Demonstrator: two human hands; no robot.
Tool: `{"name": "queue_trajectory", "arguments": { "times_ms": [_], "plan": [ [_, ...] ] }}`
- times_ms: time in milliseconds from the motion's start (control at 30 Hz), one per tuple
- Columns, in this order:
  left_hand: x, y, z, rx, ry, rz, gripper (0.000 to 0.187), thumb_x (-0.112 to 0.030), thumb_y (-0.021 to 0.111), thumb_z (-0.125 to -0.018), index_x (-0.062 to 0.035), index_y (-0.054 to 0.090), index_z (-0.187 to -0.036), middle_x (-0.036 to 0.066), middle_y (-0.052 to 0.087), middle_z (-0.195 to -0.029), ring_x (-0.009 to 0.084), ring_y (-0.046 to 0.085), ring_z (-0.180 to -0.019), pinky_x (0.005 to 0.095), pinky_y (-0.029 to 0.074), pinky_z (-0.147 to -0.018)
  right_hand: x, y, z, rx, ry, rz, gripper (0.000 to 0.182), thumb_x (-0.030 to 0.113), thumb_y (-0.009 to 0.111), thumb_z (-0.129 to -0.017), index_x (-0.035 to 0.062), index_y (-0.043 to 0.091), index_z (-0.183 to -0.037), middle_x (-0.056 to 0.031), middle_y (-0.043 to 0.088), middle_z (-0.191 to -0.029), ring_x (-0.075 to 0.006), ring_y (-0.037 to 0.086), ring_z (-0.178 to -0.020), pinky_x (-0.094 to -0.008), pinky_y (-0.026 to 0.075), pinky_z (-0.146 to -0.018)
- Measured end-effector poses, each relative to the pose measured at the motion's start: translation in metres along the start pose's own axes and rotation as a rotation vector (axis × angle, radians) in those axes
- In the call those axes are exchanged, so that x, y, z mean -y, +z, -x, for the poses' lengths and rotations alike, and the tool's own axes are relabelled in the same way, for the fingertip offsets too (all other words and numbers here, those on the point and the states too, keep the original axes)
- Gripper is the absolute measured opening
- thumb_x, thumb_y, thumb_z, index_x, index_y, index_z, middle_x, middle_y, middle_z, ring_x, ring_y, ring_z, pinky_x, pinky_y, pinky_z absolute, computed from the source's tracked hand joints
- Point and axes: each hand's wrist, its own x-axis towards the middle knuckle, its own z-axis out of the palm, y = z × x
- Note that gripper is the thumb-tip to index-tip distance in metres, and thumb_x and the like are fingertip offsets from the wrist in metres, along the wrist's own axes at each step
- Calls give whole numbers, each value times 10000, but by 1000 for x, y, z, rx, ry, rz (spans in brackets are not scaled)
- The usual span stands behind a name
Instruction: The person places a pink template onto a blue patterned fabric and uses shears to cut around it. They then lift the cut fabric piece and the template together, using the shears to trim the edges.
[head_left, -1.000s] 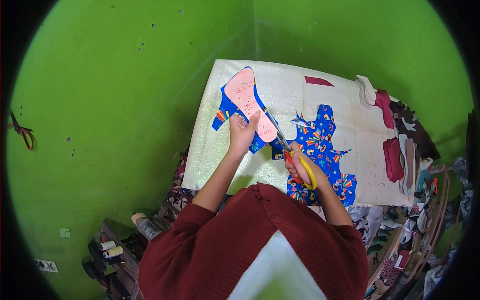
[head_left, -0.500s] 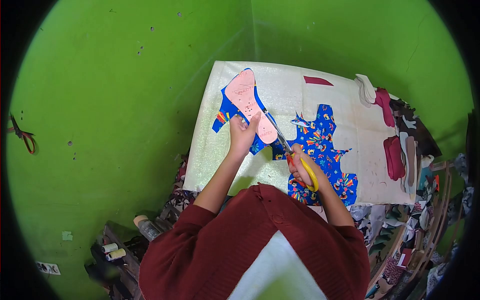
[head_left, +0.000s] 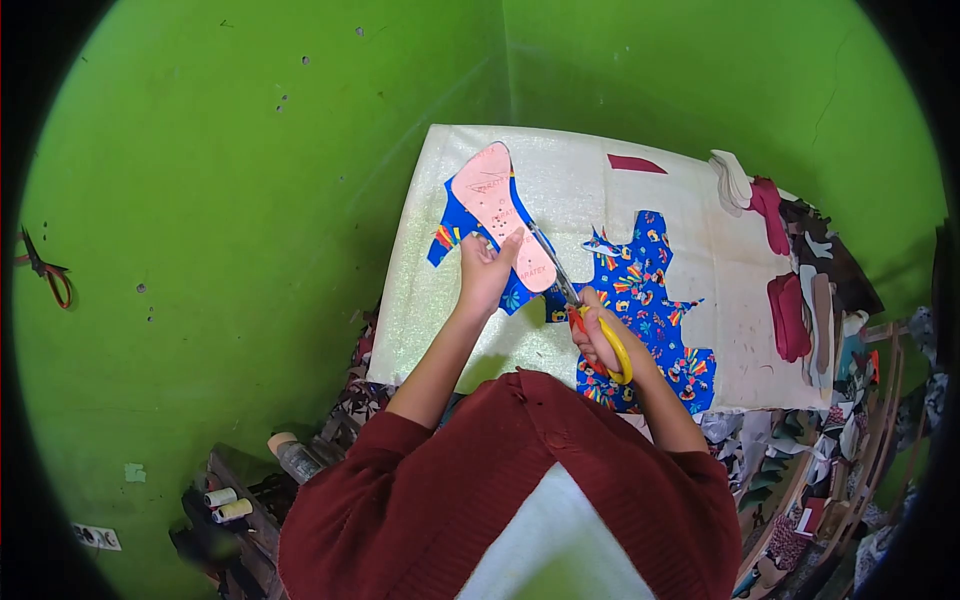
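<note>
A pink sole-shaped template (head_left: 489, 196) lies over a piece of blue printed fabric (head_left: 456, 215), which juts out mostly on its left and lower edges. My left hand (head_left: 484, 268) grips both, thumb on top of the template and fingers curled at the fabric's left side. In my right hand (head_left: 602, 332) are scissors with yellow and orange handles (head_left: 624, 352). Their blades run up along the template's right edge, against the fabric there. A larger piece of the same blue fabric (head_left: 640, 270) lies on the table under and beside my right forearm.
The table (head_left: 560, 160) has a whitish cover. A maroon scrap (head_left: 636, 163) lies near its far edge. Stacks of maroon pieces (head_left: 788, 318) and pale pieces (head_left: 731, 180) sit along the right. Fabric scraps heap beside the table, and other scissors (head_left: 48, 268) hang on the green wall.
The scissor blades look closer together, and my right hand has shifted slightly left. The template and fabric have moved down a little in my left hand.
</note>
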Motion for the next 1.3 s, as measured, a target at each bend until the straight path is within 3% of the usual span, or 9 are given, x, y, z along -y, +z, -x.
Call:
{"name": "queue_trajectory", "arguments": {
  "times_ms": [133, 200, 333, 400, 833, 1033, 1133, 1200, 1300],
  "plan": [
    [1, 3, 3, 34, 20, 43, 330, -55, 597, -760, 22, 331, -938, 144, 498, -952, 149, 531, -845, 257, 462, -708, -7, -3, -7, -40, -21, 69, 662, 711, 221, -714, 85, 258, -928, 25, 298, -592, -43, 279, -484, -175, 253, -402],
    [1, 3, 4, 19, -34, -1, 330, -57, 596, -762, 26, 331, -941, 149, 498, -954, 151, 532, -845, 258, 465, -709, -11, -8, -8, -1, -50, 129, 418, 452, 222, -881, 40, 278, -915, -61, 414, -601, -103, 402, -503, -248, 351, -432],
    [-1, 5, 6, 20, -19, 17, 337, -57, 595, -763, 30, 328, -949, 154, 499, -953, 152, 532, -844, 261, 467, -707, 2, -7, -1, 4, -43, 150, 413, 450, 220, -881, 43, 279, -912, -57, 415, -597, -105, 404, -494, -251, 349, -429],
    [-1, 6, 6, 33, -13, 6, 342, -51, 592, -764, 31, 319, -954, 157, 495, -960, 155, 533, -845, 265, 468, -714, 2, -3, 1, -21, 29, 44, 652, 706, 232, -718, 97, 267, -946, 35, 292, -582, -36, 271, -465, -171, 250, -384],
    [0, 4, 5, 58, -81, 20, 377, -26, 587, -758, 16, 302, -1002, 154, 487, -983, 172, 528, -883, 284, 468, -745, 2, -2, 4, -66, -8, 71, 554, 631, 240, -781, 95, 279, -916, 36, 291, -539, -35, 269, -415, -184, 258, -354],
    [2, 5, 9, 85, -172, 47, 365, -5, 583, -754, 5, 298, -981, 144, 488, -964, 164, 533, -867, 275, 486, -708, -6, -6, -3, 31, 16, -27, 517, 615, 211, -798, 108, 249, -887, 22, 298, -575, -41, 280, -456, -184, 285, -395],
    [6, 8, 13, 67, -118, 75, 360, 7, 577, -754, -2, 299, -982, 133, 488, -958, 162, 533, -860, 274, 491, -698, -9, -10, -8, -26, -63, 100, 489, 550, 171, -844, 70, 264, -878, -30, 376, -592, -90, 355, -479, -244, 320, -415],
    [6, 7, 12, 86, -174, 56, 350, 1, 587, -752, -10, 285, -929, 125, 480, -943, 143, 525, -845, 260, 483, -692, -4, -12, -6, 78, 8, -41, 492, 566, 169, -835, 82, 256, -866, -14, 355, -596, -73, 326, -480, -224, 296, -411],
    [4, 7, 13, 95, -157, 82, 345, 1, 588, -751, -14, 283, -911, 123, 480, -932, 140, 527, -838, 261, 484, -688, -1, -11, -4, 65, 42, -39, 501, 578, 177, -827, 85, 257, -875, -5, 342, -593, -62, 313, -482, -213, 286, -408]
  ]
}}
